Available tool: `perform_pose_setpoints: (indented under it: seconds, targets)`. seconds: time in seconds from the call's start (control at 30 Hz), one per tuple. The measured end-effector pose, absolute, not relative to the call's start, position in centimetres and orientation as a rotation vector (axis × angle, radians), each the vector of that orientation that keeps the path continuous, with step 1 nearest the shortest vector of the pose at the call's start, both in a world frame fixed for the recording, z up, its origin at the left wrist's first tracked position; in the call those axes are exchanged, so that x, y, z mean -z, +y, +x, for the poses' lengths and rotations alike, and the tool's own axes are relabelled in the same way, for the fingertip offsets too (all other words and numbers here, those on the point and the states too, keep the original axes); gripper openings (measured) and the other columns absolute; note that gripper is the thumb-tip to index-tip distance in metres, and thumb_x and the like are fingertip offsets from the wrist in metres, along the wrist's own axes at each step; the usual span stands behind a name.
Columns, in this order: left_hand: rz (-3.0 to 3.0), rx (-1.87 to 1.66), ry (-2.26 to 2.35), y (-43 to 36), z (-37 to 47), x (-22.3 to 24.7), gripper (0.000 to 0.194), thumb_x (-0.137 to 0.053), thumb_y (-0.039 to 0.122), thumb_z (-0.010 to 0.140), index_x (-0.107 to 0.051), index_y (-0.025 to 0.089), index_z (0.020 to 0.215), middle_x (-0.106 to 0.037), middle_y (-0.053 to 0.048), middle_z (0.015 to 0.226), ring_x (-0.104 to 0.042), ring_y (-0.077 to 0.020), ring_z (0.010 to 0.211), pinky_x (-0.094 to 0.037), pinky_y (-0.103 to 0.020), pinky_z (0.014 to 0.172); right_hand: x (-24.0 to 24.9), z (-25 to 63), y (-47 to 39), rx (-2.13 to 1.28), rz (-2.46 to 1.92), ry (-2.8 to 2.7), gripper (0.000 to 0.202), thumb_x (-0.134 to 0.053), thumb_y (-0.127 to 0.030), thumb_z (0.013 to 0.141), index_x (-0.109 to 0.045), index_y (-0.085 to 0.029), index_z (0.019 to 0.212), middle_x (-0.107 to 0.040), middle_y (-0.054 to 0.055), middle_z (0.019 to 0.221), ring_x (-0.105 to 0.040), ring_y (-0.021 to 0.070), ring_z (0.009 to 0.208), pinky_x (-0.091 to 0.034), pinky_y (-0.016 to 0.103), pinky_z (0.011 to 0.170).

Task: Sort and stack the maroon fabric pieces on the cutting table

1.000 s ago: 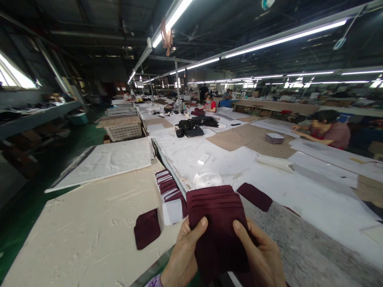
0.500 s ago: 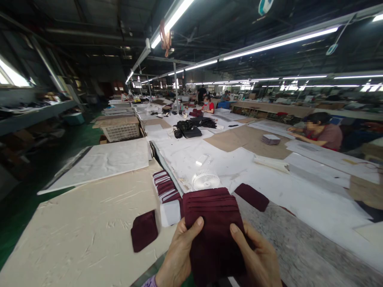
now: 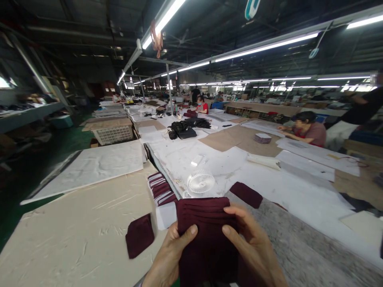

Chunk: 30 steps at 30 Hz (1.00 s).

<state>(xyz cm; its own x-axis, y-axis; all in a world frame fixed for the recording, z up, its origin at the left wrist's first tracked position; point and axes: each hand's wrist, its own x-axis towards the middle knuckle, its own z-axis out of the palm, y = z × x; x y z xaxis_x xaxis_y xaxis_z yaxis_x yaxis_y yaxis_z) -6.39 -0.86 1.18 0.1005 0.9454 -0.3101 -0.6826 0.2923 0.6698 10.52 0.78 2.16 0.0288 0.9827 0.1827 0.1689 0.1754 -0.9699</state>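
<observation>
Head view shows both hands close to the camera, holding one stack of maroon fabric pieces (image 3: 206,235) upright above the near edge of the worktop (image 3: 299,199). The left hand (image 3: 169,259) grips the stack from 9 o'clock with the thumb pressed on the front face and the other fingers hidden behind the cloth. The right hand (image 3: 251,251) grips from 3 o'clock, its thumb on the front and its forefinger curled over the top corner. Both hands are closed firmly on the stack, probably so that the layers stay aligned and their top edges, which lie like steps, can be seen.

At 12 o'clock from the stack, just beyond it, a small white fan (image 3: 200,181) lies on the white cover. At 1 o'clock one single maroon piece (image 3: 246,194) lies flat, apart from the others. At 9 o'clock another maroon piece (image 3: 139,235) rests on the beige board (image 3: 83,239), and at 11 o'clock a row of maroon bundles with white bands (image 3: 160,189) is leaning along the board edge, with a white block (image 3: 165,215) in front of it, so sorted pieces seem kept near. Far at 2 o'clock a seated person (image 3: 308,129) works at the same long worktop.
</observation>
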Motion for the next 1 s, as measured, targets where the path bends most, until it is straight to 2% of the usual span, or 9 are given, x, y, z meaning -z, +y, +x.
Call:
perform_pose_setpoints:
  seconds: [0.07,0.2,0.3,0.4,0.5,0.67,0.83,1.0]
  targets:
    - [0.385,-1.267,0.806,-0.8,-6.4,-1.2,0.02,-0.075,0.021,0.069,-0.074,0.017,0.089,-0.077,-0.008,0.084,-0.071,-0.0249,0.084,-0.052,-0.037,0.086,-2.3,10.4,0.6,-1.018,-1.178,-1.342,0.027,-0.07,-0.038,0.073,-0.065,-0.023,0.096,-0.064,0.007,0.114,-0.061,0.0237,0.103,-0.051,0.031,0.082]
    - [0.399,-1.275,0.828,-0.8,-6.5,-1.2,0.017,-0.075,0.02,0.069,-0.074,0.017,0.085,-0.077,-0.006,0.08,-0.071,-0.0234,0.082,-0.052,-0.035,0.085,-2.7,10.1,0.3,-1.361,-1.05,-1.116,0.033,-0.072,-0.037,0.072,-0.06,-0.023,0.1,-0.07,0.006,0.1,-0.066,0.0225,0.092,-0.054,0.033,0.08]
    - [0.407,-1.292,0.854,-0.8,-6.4,-1.3,0.018,-0.076,0.021,0.068,-0.074,0.016,0.085,-0.077,-0.006,0.08,-0.071,-0.0236,0.082,-0.053,-0.035,0.084,-3.1,10.0,0.2,-1.431,-1.011,-1.141,0.03,-0.073,-0.038,0.071,-0.063,-0.022,0.095,-0.07,0.007,0.102,-0.066,0.0242,0.093,-0.054,0.035,0.078]
    - [0.397,-1.303,0.853,-0.7,-6.2,-1.5,0.018,-0.076,0.024,0.068,-0.072,0.016,0.084,-0.077,-0.006,0.081,-0.071,-0.0235,0.082,-0.053,-0.035,0.083,-3.1,9.5,-0.1,-1.436,-1.026,-1.209,0.033,-0.07,-0.04,0.073,-0.066,-0.022,0.1,-0.07,0.007,0.105,-0.066,0.0247,0.094,-0.054,0.037,0.083]
    - [0.376,-1.33,0.834,-0.6,-6.0,-1.6,0.016,-0.076,0.025,0.068,-0.072,0.017,0.082,-0.077,-0.005,0.081,-0.071,-0.0227,0.082,-0.053,-0.034,0.083,-2.6,8.8,-0.5,-1.407,-1.123,-1.183,0.04,-0.069,-0.042,0.074,-0.066,-0.022,0.109,-0.073,0.007,0.096,-0.067,0.0266,0.094,-0.052,0.042,0.089]
    - [0.389,-1.339,0.811,-0.6,-6.0,-1.1,0.017,-0.075,0.024,0.069,-0.072,0.017,0.085,-0.076,-0.005,0.084,-0.07,-0.0225,0.085,-0.052,-0.035,0.086,-1.9,8.2,-0.7,-1.369,-1.152,-1.066,0.036,-0.07,-0.04,0.074,-0.069,-0.023,0.106,-0.075,0.005,0.086,-0.065,0.0296,0.101,-0.054,0.042,0.089]
    - [0.319,-1.352,0.82,-0.5,-6.4,-1.5,0.017,-0.071,0.029,0.074,-0.07,0.017,0.086,-0.076,-0.006,0.088,-0.068,-0.0231,0.094,-0.049,-0.036,0.092,-1.8,8.4,-0.5,-1.283,-1.19,-1.127,0.034,-0.07,-0.039,0.073,-0.07,-0.022,0.103,-0.075,0.006,0.094,-0.062,0.0303,0.107,-0.047,0.042,0.099]
    - [0.218,-1.351,0.696,0.0,-6.8,-2.4,0.026,-0.059,0.035,0.083,-0.068,0.015,0.095,-0.074,-0.008,0.097,-0.064,-0.0246,0.104,-0.045,-0.039,0.097,-1.4,8.5,-0.4,-1.176,-1.287,-1.258,0.035,-0.067,-0.043,0.076,-0.069,-0.024,0.104,-0.073,0.005,0.103,-0.065,0.0278,0.102,-0.051,0.037,0.093]
